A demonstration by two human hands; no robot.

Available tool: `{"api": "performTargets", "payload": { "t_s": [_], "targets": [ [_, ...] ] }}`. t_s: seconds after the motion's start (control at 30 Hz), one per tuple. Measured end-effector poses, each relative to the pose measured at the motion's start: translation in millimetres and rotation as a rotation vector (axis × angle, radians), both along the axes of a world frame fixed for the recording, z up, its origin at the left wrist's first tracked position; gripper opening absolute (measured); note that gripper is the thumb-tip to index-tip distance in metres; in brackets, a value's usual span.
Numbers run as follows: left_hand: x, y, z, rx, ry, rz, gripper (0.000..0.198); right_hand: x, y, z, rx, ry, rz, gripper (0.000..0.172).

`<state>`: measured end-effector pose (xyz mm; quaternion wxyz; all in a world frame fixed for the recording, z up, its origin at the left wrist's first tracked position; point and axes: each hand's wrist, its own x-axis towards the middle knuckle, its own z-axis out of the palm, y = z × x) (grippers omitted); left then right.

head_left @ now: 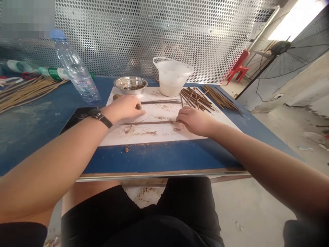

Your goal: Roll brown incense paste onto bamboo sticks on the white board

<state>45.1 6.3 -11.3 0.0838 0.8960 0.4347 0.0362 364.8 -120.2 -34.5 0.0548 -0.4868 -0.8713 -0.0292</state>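
While your curled left hand (123,108) rests on a white rectangular sheet (154,137), pinching anything or not you can't tell, your spread right hand (195,120) touches the end of one thin brown stick (149,122); one darker thin stick (160,101) and one heap of brown sticks (197,99) also lie on that sheet, atop the blue counter (154,157).

Rough wooden sticks (149,122), glossy steel bowl (131,78)

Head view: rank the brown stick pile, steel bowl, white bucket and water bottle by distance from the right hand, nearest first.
1. Brown stick pile: directly ahead of the right hand, on the board.
2. White plastic bucket: farther ahead, at the board's far edge.
3. Steel bowl: ahead and left, at the far edge.
4. Water bottle: far left, beyond the board.
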Motion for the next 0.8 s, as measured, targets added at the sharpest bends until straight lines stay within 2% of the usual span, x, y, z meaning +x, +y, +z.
{"api": "performTargets", "payload": {
  "t_s": [0.13, 0.23, 0.3, 0.37, 0.43, 0.5, 0.67, 0.73, 0.8],
  "targets": [
    [3, 0, 1.7, 0.014, 0.071, 0.027, 0.034, -36, 7, 16.0, -0.018, -0.007, -0.105, 0.051],
    [5, -1, 1.5, 0.04, 0.085, 0.046, 0.032, -78, 13, 15.2, -0.009, 0.068, -0.114, 0.066],
    [7, -3, 1.2, 0.064, 0.092, 0.055, 0.033, -107, 14, 6.7, -0.054, 0.105, -0.057, 0.09],
    [7, -5, 1.1, 0.08, 0.087, 0.061, 0.033, -128, 11, -3.9, -0.147, 0.119, -0.06, 0.117],
    [7, -6, 1.2, 0.077, 0.073, 0.067, 0.032, -138, 0, -12.0, -0.225, 0.121, -0.091, 0.131],
    [7, -6, 1.2, 0.064, 0.053, 0.075, 0.032, -140, -21, -15.4, -0.269, 0.123, -0.102, 0.134],
    [6, -5, -1.2, 0.072, -0.006, 0.075, 0.032, -134, -77, -12.0, -0.316, 0.137, -0.063, 0.13],
    [6, -4, -2.7, 0.088, -0.014, 0.066, 0.036, -134, -79, -9.7, -0.335, 0.122, -0.095, 0.127],
    [6, -4, -4.0, 0.093, -0.023, 0.059, 0.038, -134, -66, -7.3, -0.333, 0.112, -0.14, 0.121]
  ]
}}
